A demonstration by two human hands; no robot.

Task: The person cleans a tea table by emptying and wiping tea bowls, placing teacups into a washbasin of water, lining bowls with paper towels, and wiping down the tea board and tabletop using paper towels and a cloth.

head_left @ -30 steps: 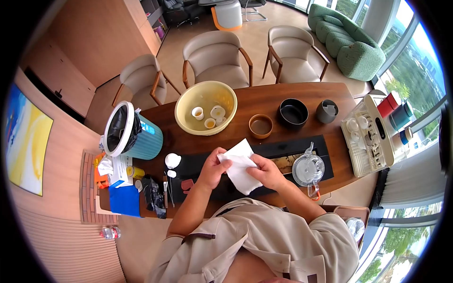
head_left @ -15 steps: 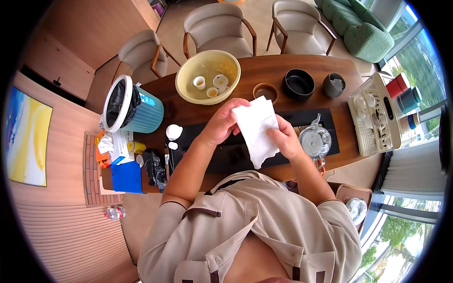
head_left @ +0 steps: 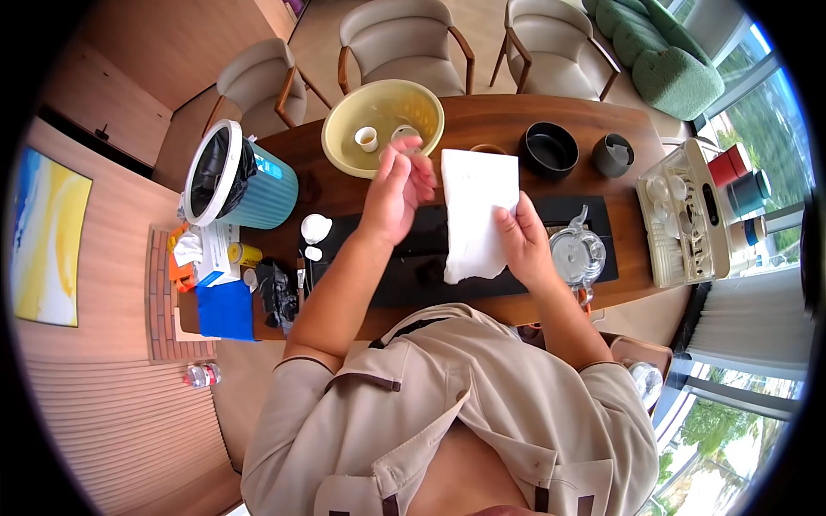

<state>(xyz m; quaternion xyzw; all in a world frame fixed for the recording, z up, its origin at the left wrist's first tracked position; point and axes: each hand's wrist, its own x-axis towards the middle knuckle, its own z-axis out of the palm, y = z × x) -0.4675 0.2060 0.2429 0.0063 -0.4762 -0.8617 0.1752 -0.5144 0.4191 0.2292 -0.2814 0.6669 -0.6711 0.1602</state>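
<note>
"Where is the white paper (head_left: 478, 215)?"
"Pinched in the right hand (head_left: 527, 245), above the bench (head_left: 482, 113), toward its near edge."
"And the left hand (head_left: 393, 196)?"
"Empty, loosely open, fingers curled, just beside the paper."

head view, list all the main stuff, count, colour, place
sheet: 1, white, right hand
table: 1, brown, centre
basin: 1, yellow, table back
bowls: 2, black, brown, right of basin
large cup: 1, grey, beside bowls
teapot: 1, clear, table right
rack: 1, cream, far right
bin: 1, blue, table left
chairs: 3, beige, beyond table
sofa: 1, green, upper right
painting: 1, blue-yellow, left wall
shirt: 1, beige, bottom
left hand: 1, bare, beside sheet
right hand: 1, bare, gripping sheet
</note>
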